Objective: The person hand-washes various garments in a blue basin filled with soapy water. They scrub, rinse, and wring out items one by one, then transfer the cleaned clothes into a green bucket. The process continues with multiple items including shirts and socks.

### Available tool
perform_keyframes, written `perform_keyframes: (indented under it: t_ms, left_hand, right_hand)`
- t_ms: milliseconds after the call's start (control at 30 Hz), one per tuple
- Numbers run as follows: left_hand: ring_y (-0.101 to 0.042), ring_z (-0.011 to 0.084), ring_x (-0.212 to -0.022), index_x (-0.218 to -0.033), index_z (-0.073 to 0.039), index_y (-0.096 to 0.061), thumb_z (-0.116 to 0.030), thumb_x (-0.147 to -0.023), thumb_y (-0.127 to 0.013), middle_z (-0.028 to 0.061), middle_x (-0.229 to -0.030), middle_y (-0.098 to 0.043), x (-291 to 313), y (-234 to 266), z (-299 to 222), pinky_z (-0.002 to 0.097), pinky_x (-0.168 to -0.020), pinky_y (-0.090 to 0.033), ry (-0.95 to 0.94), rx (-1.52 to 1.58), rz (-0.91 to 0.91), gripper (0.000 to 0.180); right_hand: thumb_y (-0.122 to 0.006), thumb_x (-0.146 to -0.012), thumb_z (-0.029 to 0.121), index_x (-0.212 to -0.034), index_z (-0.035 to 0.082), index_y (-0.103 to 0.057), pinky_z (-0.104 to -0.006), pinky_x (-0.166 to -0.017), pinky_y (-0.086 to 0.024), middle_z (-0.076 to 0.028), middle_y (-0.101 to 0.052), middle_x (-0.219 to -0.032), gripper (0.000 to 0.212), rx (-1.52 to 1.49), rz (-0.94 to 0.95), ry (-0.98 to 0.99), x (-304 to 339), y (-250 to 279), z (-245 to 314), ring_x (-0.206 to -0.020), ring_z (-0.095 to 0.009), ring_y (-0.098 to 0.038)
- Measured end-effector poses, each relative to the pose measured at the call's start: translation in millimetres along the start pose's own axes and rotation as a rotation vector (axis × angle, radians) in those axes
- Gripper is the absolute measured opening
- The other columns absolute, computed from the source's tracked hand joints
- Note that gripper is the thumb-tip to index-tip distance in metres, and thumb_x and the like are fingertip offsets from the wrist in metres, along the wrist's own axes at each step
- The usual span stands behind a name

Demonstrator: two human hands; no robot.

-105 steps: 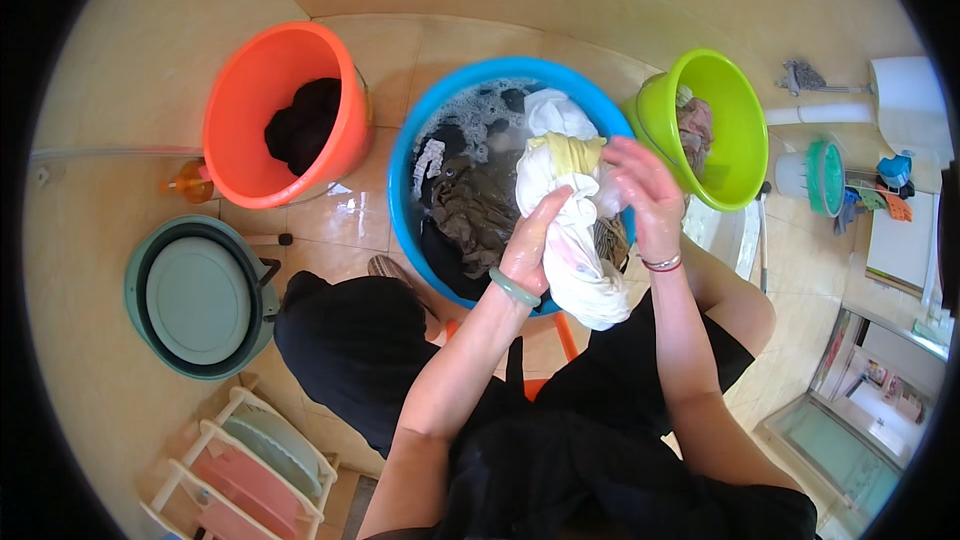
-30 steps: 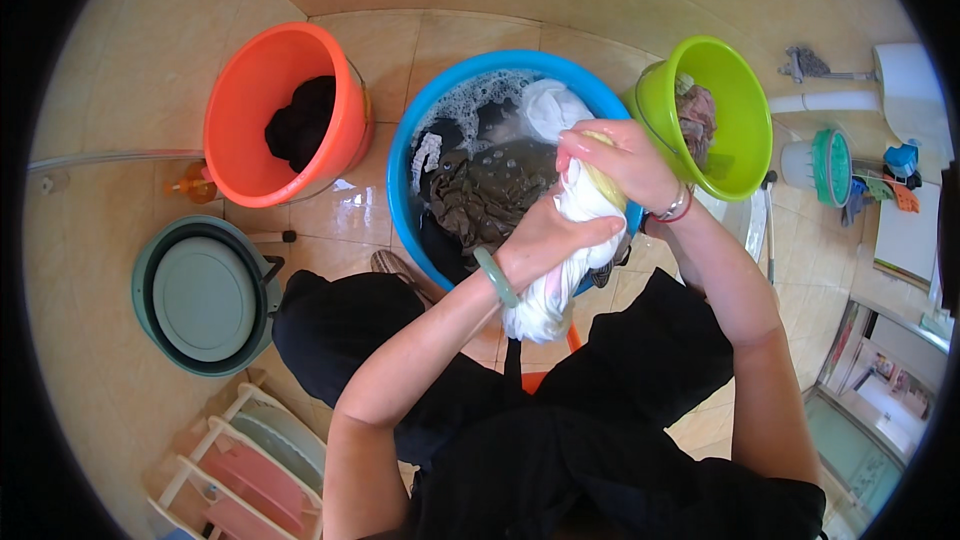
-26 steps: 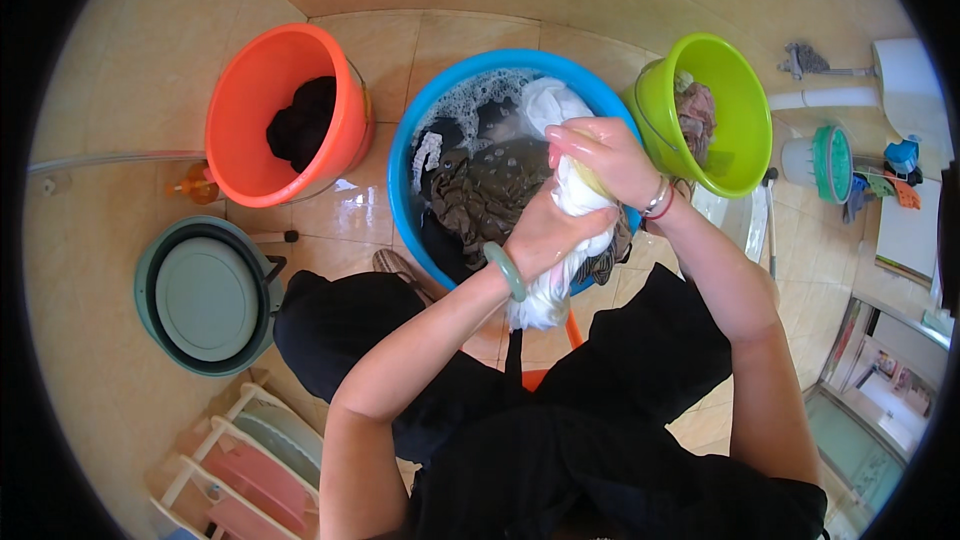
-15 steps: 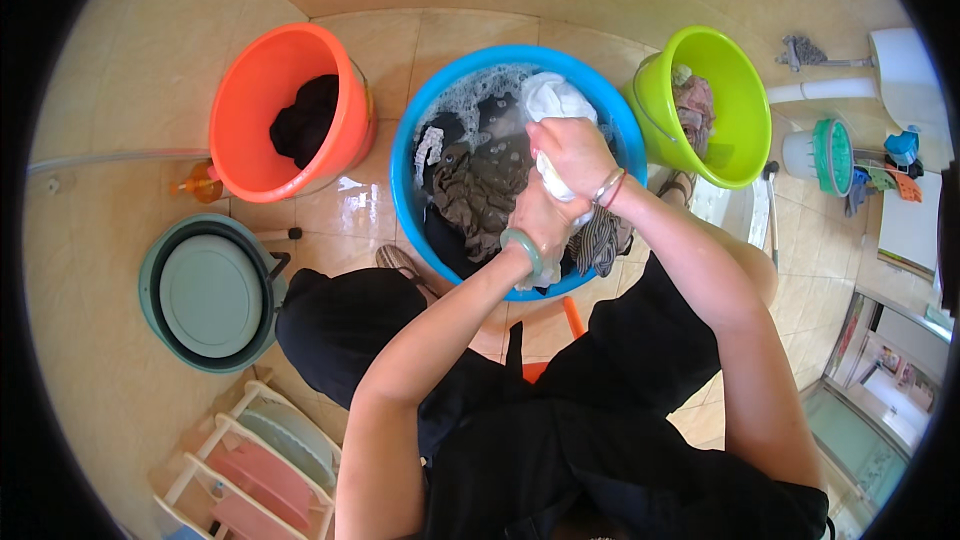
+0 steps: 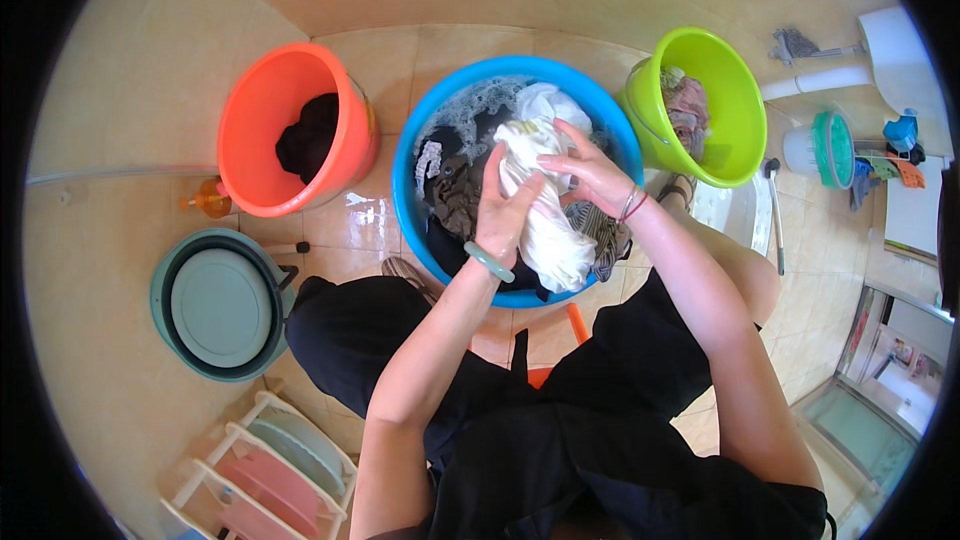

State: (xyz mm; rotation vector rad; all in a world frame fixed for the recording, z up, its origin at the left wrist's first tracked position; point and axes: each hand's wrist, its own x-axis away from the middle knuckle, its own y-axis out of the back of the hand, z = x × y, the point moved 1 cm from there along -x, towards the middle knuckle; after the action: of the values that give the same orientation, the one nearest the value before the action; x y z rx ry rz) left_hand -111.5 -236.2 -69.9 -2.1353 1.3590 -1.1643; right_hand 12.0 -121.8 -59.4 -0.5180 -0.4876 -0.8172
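A bunched, wet white garment is held between my two hands above a round blue basin. My left hand cups its left side, thumb laid across the front. On the other side my right hand grips it with the thumb over the cloth and the fingers behind, partly spread. Suds float at the far side of the basin, near another white cloth. Grey-brown cloth, dark clothes and a striped cloth lie in the basin, partly hidden by my hands and the garment.
An orange bucket with black cloth stands left; a lime-green bucket with pinkish cloth stands right. A grey-green collapsible basin and a rack of basins are at lower left. A long-handled brush lies at right.
The white garment was twisted tightly between my clenched hands; now it hangs looser and more spread. My hands have loosened and turned, holding it from both sides.
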Motion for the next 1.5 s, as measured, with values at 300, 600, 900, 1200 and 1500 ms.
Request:
perform_keyframes:
  t_ms: [300, 600, 900, 1200, 1500]
  left_hand:
    - [-0.056, 0.0267, -0.116, -0.13, 0.003, -0.049, -0.02, -0.095, -0.048, 0.0141, -0.127, -0.058, -7.0, 10.3, -30.4, 0.038, -0.1, -0.044, 0.281, 0.294, -0.044, 0.042]
    - [-0.054, 0.0232, -0.118, -0.135, -0.007, -0.044, -0.024, -0.1, -0.05, 0.0083, -0.13, -0.055, -44.1, -87.4, -27.2, 0.041, -0.103, -0.043, 0.08, 0.354, 0.217, 0.04]
    - [-0.06, 0.0256, -0.099, -0.141, -0.021, -0.035, -0.043, -0.1, -0.041, 0.0084, -0.119, -0.055, -118.0, -235.8, 8.6, 0.0431, -0.078, -0.054, 0.342, -0.512, 0.429, 0.047]
    - [-0.028, 0.0299, -0.141, -0.15, -0.004, -0.021, -0.007, -0.086, -0.065, 0.0213, -0.152, -0.029, -162.7, -244.1, 85.5, 0.0394, -0.112, -0.029, -0.04, -0.321, 0.622, 0.077]
    - [-0.05, 0.0225, -0.117, -0.141, -0.018, -0.044, -0.013, -0.095, -0.053, 0.0085, -0.134, -0.048, -149.4, -62.3, 75.3, 0.0396, -0.093, -0.045, 0.057, -0.204, -0.051, 0.047]
  right_hand:
    - [-0.049, -0.088, 0.011, -0.14, 0.009, -0.039, -0.0397, -0.068, -0.059, -0.009, -0.057, -0.121, 0.053, -0.471, -0.067, 0.209, 18.9, 25.1, -1.4, -0.102, -0.022, -0.062]
    - [-0.064, -0.087, 0.017, -0.143, 0.009, -0.036, -0.0287, -0.089, -0.046, -0.008, -0.045, -0.136, 0.063, 0.04, -0.025, 0.378, 78.5, 51.5, 39.9, -0.107, -0.016, -0.053]
    - [-0.049, -0.095, 0.017, -0.124, 0.001, -0.054, -0.042, -0.091, -0.053, -0.016, -0.063, -0.119, 0.033, -0.864, -0.051, 0.523, 77.9, 218.1, 36.1, -0.104, -0.03, -0.064]
    - [-0.048, -0.098, 0.014, -0.12, 0.014, -0.06, -0.0375, -0.081, -0.053, -0.01, -0.062, -0.116, 0.025, -0.811, -0.954, 0.548, -13.7, 272.5, 5.3, -0.093, -0.023, -0.062]
    - [-0.059, -0.087, 0.001, -0.103, 0.007, -0.067, -0.0273, -0.075, -0.051, -0.009, -0.068, -0.095, 0.019, 0.139, -0.658, 0.643, -22.8, 121.6, 8.9, -0.084, -0.014, -0.065]
